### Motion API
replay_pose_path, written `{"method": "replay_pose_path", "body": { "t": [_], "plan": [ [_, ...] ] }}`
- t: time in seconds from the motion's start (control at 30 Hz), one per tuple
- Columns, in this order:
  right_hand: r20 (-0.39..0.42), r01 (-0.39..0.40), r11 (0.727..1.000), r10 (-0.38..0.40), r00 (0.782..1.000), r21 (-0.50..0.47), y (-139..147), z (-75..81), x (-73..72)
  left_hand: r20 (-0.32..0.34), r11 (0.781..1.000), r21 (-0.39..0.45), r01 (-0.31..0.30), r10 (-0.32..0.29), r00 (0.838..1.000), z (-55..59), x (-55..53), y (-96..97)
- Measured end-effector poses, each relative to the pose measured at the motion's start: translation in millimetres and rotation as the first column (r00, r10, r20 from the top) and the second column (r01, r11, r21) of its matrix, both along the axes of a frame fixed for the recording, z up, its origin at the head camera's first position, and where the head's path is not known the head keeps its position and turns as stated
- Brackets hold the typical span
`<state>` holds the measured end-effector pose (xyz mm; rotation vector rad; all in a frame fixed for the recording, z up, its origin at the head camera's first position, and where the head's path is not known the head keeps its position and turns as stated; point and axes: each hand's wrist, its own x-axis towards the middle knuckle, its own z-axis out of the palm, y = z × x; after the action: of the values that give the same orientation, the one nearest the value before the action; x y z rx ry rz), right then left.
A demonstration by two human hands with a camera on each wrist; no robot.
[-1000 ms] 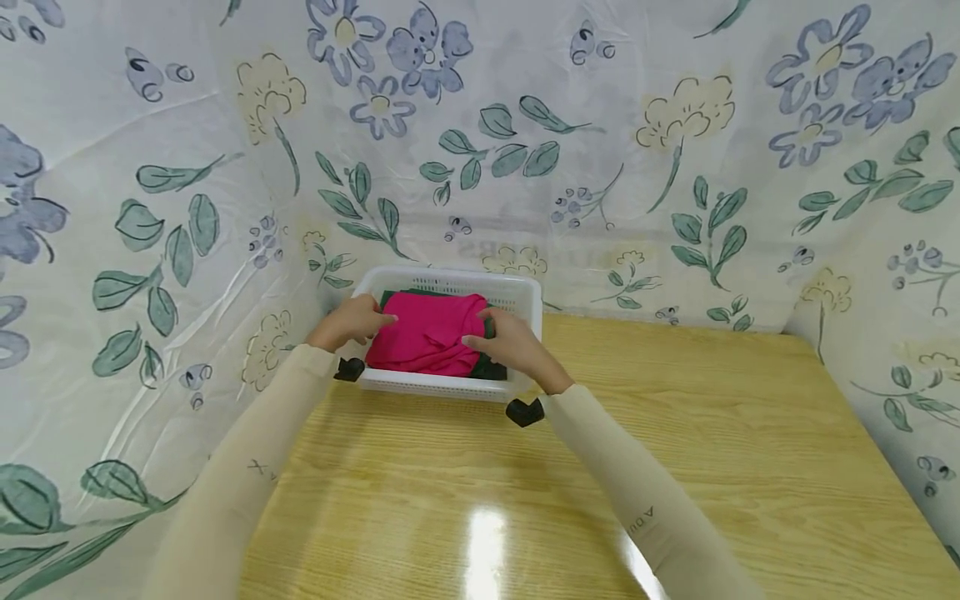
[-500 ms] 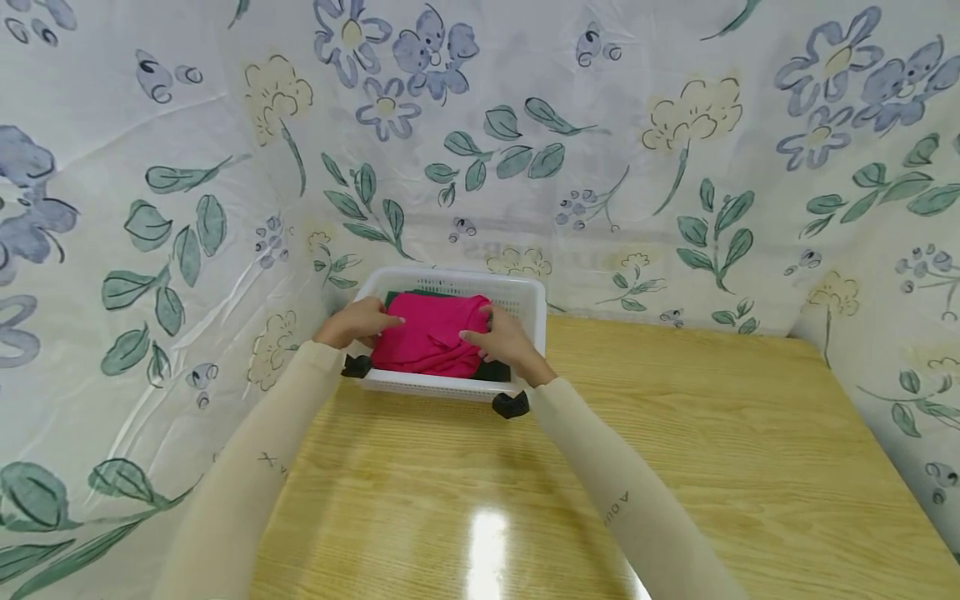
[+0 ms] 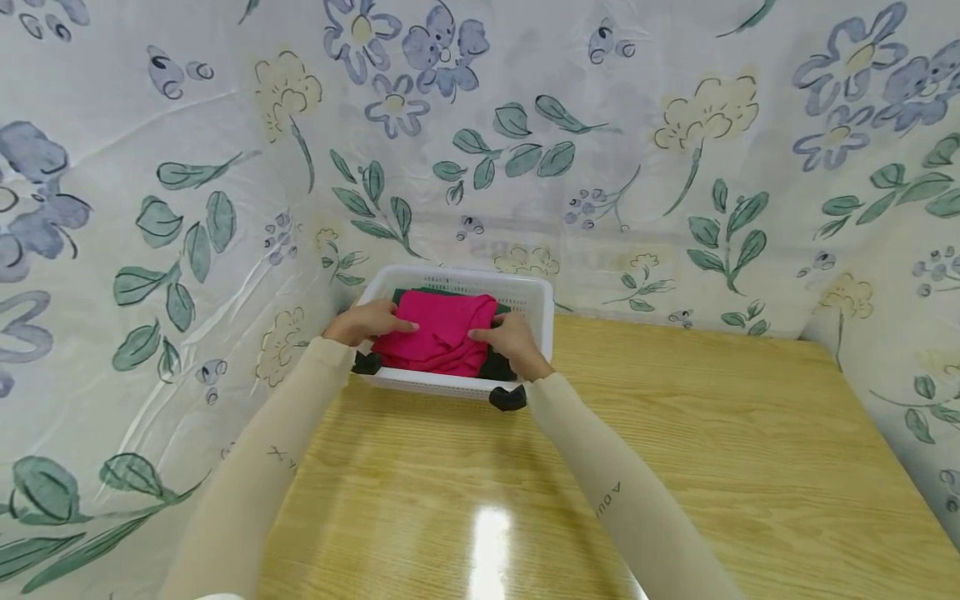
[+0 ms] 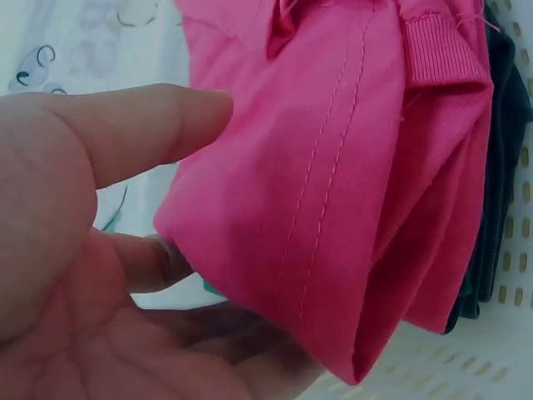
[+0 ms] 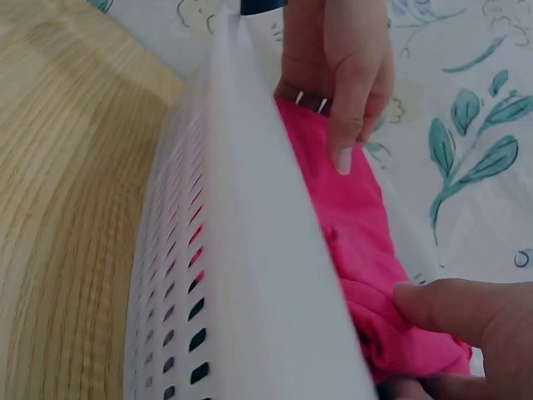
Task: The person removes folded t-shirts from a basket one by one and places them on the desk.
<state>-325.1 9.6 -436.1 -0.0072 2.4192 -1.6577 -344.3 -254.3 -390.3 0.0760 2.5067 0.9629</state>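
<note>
Magenta-pink folded garment (image 3: pixel 442 329) lies between the two grips, inside a white perforated plastic basket (image 3: pixel 442 383). Left grip (image 3: pixel 367 321): thumb over the upper face of the fold, fingers passing beneath its end; thumb and fingers well parted, cloth between them. How firmly it holds cannot be determined. Right grip (image 3: pixel 513 342): narrower spacing, thumb set on the garment's opposite end, fingers partly hidden under it; cloth held between. Twin rows of stitching (image 4: pixel 312 200) run along the fold near the left thumb; a ribbed band (image 4: pixel 445 54) sits farther from that grip. Dark green fabric (image 3: pixel 498 365) lies under the garment, exposed just beside the right grip and along the edge beyond both. Basket rests on a wood-grain surface (image 3: pixel 675 417), which extends to the right of the right grip. Floral-printed sheeting (image 3: pixel 600 167) stands beyond both grips and to the left of the left one. Cream sleeves (image 3: pixel 630 475) cover both forearms; a black fitting (image 3: pixel 508 398) shows on the near side of each wrist.
</note>
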Motion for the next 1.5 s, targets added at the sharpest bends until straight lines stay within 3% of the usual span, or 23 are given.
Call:
{"method": "replay_pose_path", "body": {
  "t": [0.3,0.47,0.63,0.9,1.13,1.27,1.5],
  "plan": [
    [-0.1,-0.054,0.997,0.06,0.993,0.06,-6,0.0,0.4,-0.001,0.999,0.049,-0.023,0.023,1.0,2.7,-5.1,-1.0],
    [-0.082,-0.088,0.995,0.091,0.992,0.043,-9,0.9,0.0,0.031,0.998,0.064,-0.006,0.004,1.0,4.3,-6.7,1.3],
    [-0.073,-0.066,0.997,0.068,0.995,0.029,-11,-0.2,-0.9,0.047,0.997,0.082,-0.004,0.0,0.999,5.1,-6.2,6.2],
    [-0.132,-0.187,0.971,0.206,0.97,0.148,-9,-1.0,-1.8,-0.067,0.995,0.094,0.03,-0.023,0.997,3.4,-3.9,8.4],
    [-0.153,-0.158,0.977,0.18,0.972,0.144,-8,-3.8,-1.9,-0.12,0.995,0.022,0.097,-0.094,0.988,3.0,-4.6,8.1],
    [-0.184,-0.137,0.983,0.157,0.97,0.118,-6,-3.6,-4.4,-0.165,0.995,0.027,0.093,-0.088,0.982,4.7,-4.3,6.0],
    [-0.212,-0.157,0.985,0.17,0.962,0.073,4,4.6,-6.6,-0.182,0.995,0.078,0.054,-0.039,0.982,9.8,0.2,2.8]
  ]
}}
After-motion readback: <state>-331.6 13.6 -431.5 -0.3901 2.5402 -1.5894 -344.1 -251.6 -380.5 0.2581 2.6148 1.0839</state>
